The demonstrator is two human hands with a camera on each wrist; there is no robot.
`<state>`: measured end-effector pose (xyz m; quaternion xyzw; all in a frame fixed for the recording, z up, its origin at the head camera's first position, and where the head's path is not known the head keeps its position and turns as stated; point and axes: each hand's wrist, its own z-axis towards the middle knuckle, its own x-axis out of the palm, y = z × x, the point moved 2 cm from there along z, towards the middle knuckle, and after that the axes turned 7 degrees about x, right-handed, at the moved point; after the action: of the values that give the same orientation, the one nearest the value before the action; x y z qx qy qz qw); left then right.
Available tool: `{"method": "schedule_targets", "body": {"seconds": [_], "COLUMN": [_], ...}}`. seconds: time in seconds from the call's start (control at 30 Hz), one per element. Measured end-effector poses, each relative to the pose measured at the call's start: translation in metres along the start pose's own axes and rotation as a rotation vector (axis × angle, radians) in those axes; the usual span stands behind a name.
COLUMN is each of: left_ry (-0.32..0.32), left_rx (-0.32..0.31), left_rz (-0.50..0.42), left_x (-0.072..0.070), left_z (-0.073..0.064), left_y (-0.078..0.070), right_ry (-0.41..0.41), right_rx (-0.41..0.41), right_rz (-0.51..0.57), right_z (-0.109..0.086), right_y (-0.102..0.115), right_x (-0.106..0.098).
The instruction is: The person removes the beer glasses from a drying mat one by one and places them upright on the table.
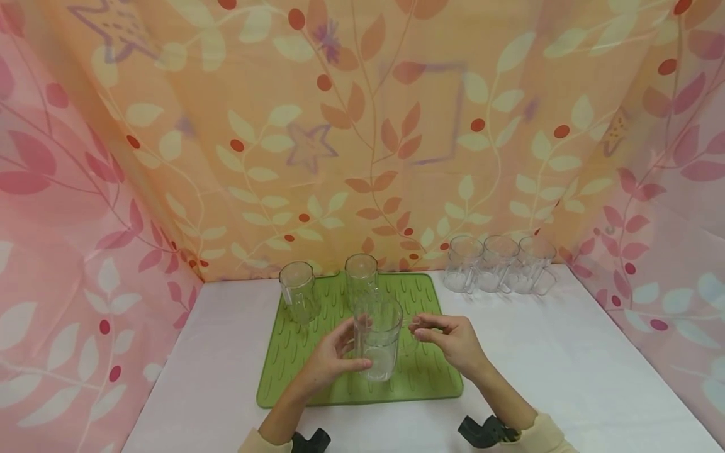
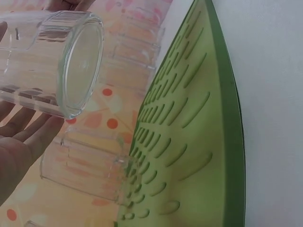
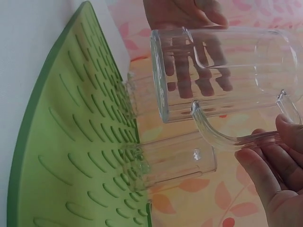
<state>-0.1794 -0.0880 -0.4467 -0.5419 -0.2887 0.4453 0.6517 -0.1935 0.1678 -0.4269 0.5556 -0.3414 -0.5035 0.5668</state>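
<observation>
A clear glass mug (image 1: 381, 352) is held upright above the front half of a green ridged mat (image 1: 317, 391). My left hand (image 1: 331, 360) grips its body from the left, thumb in front and fingers behind the glass. On the other side, my right hand (image 1: 453, 343) pinches the mug's handle (image 3: 218, 137) between thumb and fingers. Both wrist views show a gap between the mug's thick base (image 2: 83, 66) and the mat.
Two more glass mugs stand toward the mat's back, one at its left corner (image 1: 300, 294) and one near the middle (image 1: 360, 274). Three glass mugs (image 1: 495, 267) line up at the white table's (image 1: 544, 352) back right. A patterned curtain (image 1: 368, 157) rises behind.
</observation>
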Motion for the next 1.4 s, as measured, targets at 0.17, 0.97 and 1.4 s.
{"method": "schedule_targets", "body": {"seconds": [0.17, 0.97, 1.4], "left_ry": [-0.005, -0.232, -0.324], "left_rx": [0.020, -0.101, -0.172], "left_rz": [0.006, 0.184, 0.290], "left_x": [-0.005, -0.043, -0.066], "left_z": [-0.002, -0.035, -0.055], "left_y": [0.001, 0.013, 0.013], "right_ry": [-0.048, -0.405, -0.581], "right_rx": [-0.002, -0.094, -0.110], "right_rz": [-0.047, -0.195, -0.207], "right_z": [0.000, -0.007, -0.012], "right_y": [0.002, -0.011, -0.022], "right_x": [-0.005, -0.043, -0.065]}}
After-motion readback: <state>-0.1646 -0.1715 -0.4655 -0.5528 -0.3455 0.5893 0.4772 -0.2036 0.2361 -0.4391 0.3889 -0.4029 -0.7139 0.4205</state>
